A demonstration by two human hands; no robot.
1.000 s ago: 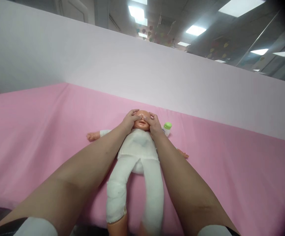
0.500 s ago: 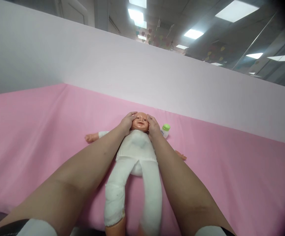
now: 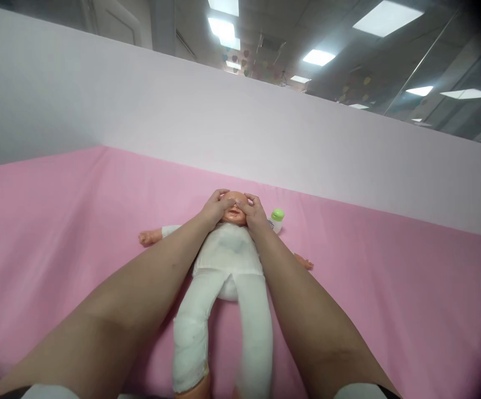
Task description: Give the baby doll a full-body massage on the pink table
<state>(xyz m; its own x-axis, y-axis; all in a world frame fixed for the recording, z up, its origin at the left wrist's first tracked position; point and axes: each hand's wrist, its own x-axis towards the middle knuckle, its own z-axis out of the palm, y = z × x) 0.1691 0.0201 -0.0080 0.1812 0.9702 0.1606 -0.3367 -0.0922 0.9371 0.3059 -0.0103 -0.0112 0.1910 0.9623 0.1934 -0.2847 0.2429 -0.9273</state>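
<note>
A baby doll [image 3: 229, 249] with a white cloth body lies on its back, its head toward the far wall and its legs toward me. My left hand [image 3: 216, 209] cups one side of the doll's head, and my right hand [image 3: 255, 213] cups the other. Both thumbs lie across the face at eye and nose level, covering the eyes; the mouth and forehead still show. Just right of my right hand stands a small white bottle [image 3: 276, 223] with a green cap, partly behind my wrist. The doll's arms stretch out sideways, partly hidden behind my forearms.
Pink sheeting [image 3: 361, 266] covers the surface under the doll. A white wall [image 3: 265, 130] rises along the far side. Above it are a glass pane and ceiling lights [image 3: 318, 57].
My thumbs have moved inward from the sides of the doll's head onto its face, over the eyes. The whole view has shifted slightly.
</note>
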